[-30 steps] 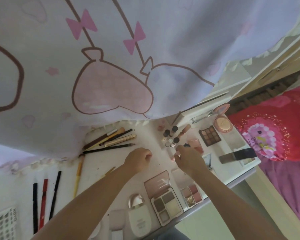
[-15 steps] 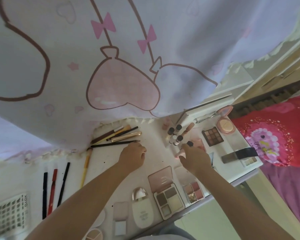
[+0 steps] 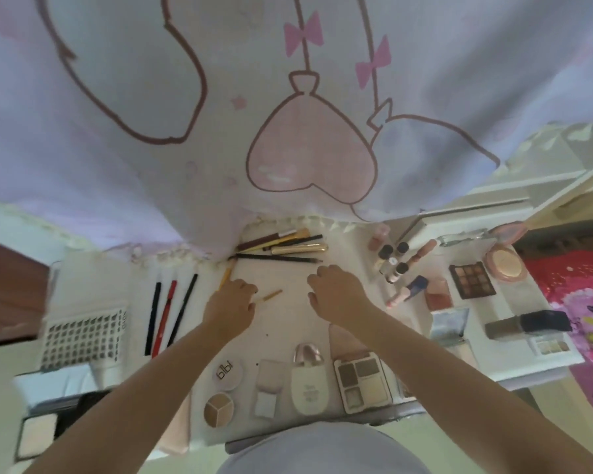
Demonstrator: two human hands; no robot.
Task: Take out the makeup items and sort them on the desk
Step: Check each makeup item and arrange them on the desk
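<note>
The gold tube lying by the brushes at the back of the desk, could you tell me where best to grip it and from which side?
Probably pinch the gold tube at mid-length from above, thumb and finger across its narrow width. It lies flat, long axis left to right, with brushes close behind and a black pencil close in front, so the ends and the top are the freest approach.

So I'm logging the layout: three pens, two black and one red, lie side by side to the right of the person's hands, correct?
Not quite. The head view shows the three pens, two black and one red, lying side by side to the left of both hands, beyond the left hand. To the right of the right hand are small bottles and palettes.
</note>
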